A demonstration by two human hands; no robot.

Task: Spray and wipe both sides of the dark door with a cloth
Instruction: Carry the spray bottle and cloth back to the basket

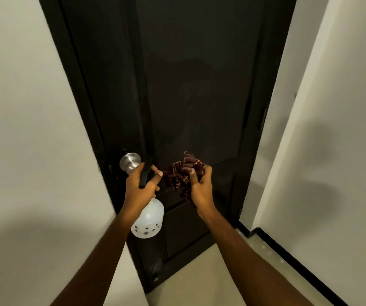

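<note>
The dark door [199, 89] fills the middle of the view, its face dull with faint wet patches. My left hand [141, 186] grips the black trigger head of a white spray bottle [150, 219], which hangs below my fist close to the door. My right hand [202, 186] holds a bunched maroon cloth [185, 171] with light zigzag stripes against the door at knob height. The two hands are close together, almost touching.
A silver round knob [130, 162] sticks out at the door's left edge, just behind my left hand. White walls [27, 129] flank the door on both sides. A black skirting strip [288, 255] runs along the right wall above the pale floor [199, 279].
</note>
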